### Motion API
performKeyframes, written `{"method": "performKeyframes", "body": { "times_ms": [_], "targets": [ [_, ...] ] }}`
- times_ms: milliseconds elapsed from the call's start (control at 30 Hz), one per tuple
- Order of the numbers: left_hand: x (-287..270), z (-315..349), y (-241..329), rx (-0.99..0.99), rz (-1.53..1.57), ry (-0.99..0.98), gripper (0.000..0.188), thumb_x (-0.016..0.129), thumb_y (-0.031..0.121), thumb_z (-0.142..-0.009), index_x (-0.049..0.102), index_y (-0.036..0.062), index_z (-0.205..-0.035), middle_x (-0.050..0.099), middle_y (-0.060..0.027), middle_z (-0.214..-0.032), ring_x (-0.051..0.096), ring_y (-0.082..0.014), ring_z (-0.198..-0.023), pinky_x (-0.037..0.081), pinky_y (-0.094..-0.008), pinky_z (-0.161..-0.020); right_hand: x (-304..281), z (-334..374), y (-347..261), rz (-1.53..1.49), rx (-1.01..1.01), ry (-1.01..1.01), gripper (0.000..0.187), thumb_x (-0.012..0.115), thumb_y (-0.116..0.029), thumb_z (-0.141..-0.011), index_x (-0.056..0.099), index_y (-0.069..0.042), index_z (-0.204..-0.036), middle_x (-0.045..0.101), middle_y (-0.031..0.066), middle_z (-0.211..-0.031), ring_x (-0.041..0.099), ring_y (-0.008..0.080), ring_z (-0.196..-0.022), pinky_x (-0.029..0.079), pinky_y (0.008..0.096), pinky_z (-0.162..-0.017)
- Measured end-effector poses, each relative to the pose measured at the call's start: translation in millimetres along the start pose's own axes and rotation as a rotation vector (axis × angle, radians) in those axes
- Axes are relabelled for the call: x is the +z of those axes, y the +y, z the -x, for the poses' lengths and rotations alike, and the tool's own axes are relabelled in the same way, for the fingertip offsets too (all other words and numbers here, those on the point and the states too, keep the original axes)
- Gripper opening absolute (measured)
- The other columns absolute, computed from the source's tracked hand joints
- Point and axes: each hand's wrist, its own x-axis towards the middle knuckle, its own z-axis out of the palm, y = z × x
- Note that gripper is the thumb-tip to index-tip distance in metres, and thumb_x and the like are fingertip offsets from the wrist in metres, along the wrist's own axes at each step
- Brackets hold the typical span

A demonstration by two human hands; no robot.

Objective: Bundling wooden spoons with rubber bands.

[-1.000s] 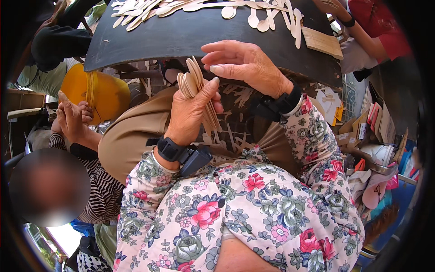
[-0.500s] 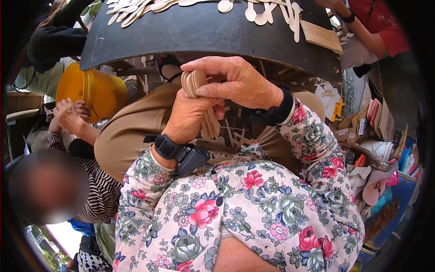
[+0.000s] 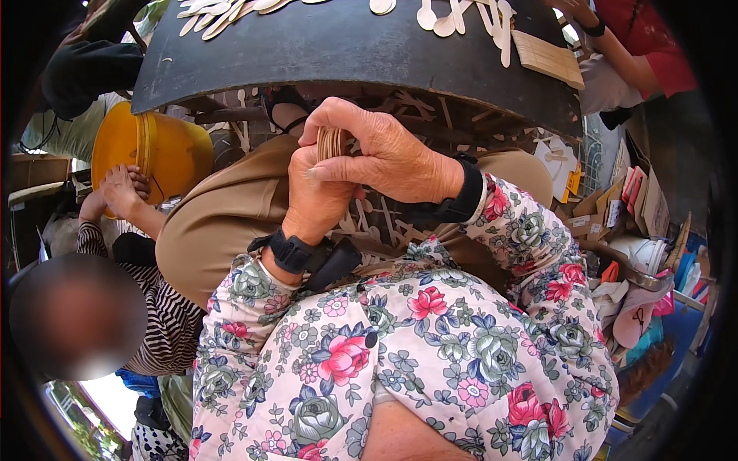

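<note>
A stack of wooden spoons (image 3: 331, 144) is held between my two hands above my lap, its rounded ends facing up. My left hand (image 3: 314, 188) is wrapped round the stack from below, hiding the handles. From the right, my right hand (image 3: 384, 150) closes over the rounded ends, its fingers on the far side and its thumb on the near side. Past my hands, more wooden spoons (image 3: 444, 26) lie loose along the dark table (image 3: 307, 58). A neat row of pale wooden pieces (image 3: 547, 58) rests at the table's right side.
To my left stands a yellow bucket (image 3: 173, 154), near a co-worker's clasped hands (image 3: 123, 190). Another person in a red sleeve (image 3: 665, 46) sits at the far right. Cardboard boxes (image 3: 649, 203) and mixed items crowd the right side. Wooden spoons are scattered on the floor below the table.
My right hand has shifted left and closed round the rounded ends of the stack. The stack has turned so its edges show, and its handles have gone out of sight.
</note>
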Motion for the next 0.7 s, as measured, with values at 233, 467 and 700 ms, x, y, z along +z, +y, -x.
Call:
{"method": "performKeyframes", "body": {
  "times_ms": [233, 467, 700],
  "targets": [
    [3, -5, -3, -0.066, -0.096, 0.008, 0.007, 0.062, 0.006, -0.089, 0.061, -0.0012, -0.089, 0.060, -0.0026, -0.074, 0.056, -0.0092, -0.059, 0.044, -0.0225, -0.048, -1, -1, 13, -0.034, -0.050, 0.110, 0.032, 0.068, -0.028, -0.087, 0.054, -0.004, -0.104, 0.061, 0.0089, -0.097, 0.058, 0.0164, -0.090, 0.048, 0.0311, -0.081],
    [9, 1, 13, -0.335, 0.195, -0.072, 0.021, 0.063, 0.023, -0.092, 0.057, 0.0042, -0.085, 0.051, -0.0012, -0.059, 0.051, -0.0117, -0.046, 0.043, -0.0256, -0.042, -16, -5, 10, -0.042, 0.040, 0.001, 0.034, 0.068, -0.032, -0.087, 0.057, -0.002, -0.100, 0.061, 0.0066, -0.094, 0.057, 0.0143, -0.090, 0.047, 0.0292, -0.081],
    [12, -1, 25, -0.375, 0.331, 0.076, 0.033, 0.067, 0.033, -0.090, 0.053, 0.0076, -0.073, 0.046, 0.0006, -0.051, 0.046, -0.0100, -0.037, 0.037, -0.0252, -0.034, -77, -20, 0, 0.810, -0.140, 0.521, 0.036, 0.066, -0.030, -0.087, 0.062, 0.000, -0.106, 0.066, 0.0174, -0.097, 0.064, 0.0293, -0.085, 0.051, 0.0364, -0.075]
  ]
}}
